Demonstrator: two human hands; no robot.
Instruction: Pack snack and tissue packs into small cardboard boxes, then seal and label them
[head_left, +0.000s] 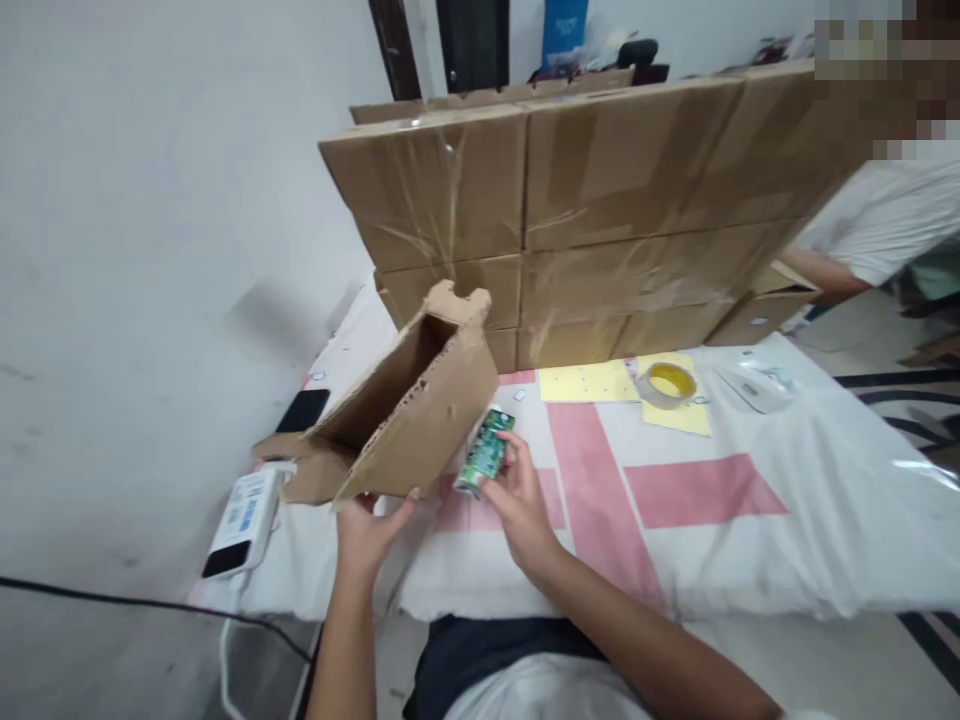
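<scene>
My left hand (367,535) grips the lower end of a narrow open cardboard box (427,430), thumb on its near wall. The box is tilted up off the table, its long opening facing up and to the left, with ragged torn edges. Inside it is dark, and I cannot make out any contents. Just right of the box, my right hand (521,500) pinches a small green printed packet (487,450) between thumb and fingers. The packet looks shiny and is held close to the box's right wall.
A wall of taped cardboard boxes (600,200) stands at the back. Right of centre lie a tape roll (667,384), yellow sheets (589,381) and a clear plastic piece (757,387). At left are a phone (303,410) and a white power bank (244,520). Another person's arm (825,275) is at far right.
</scene>
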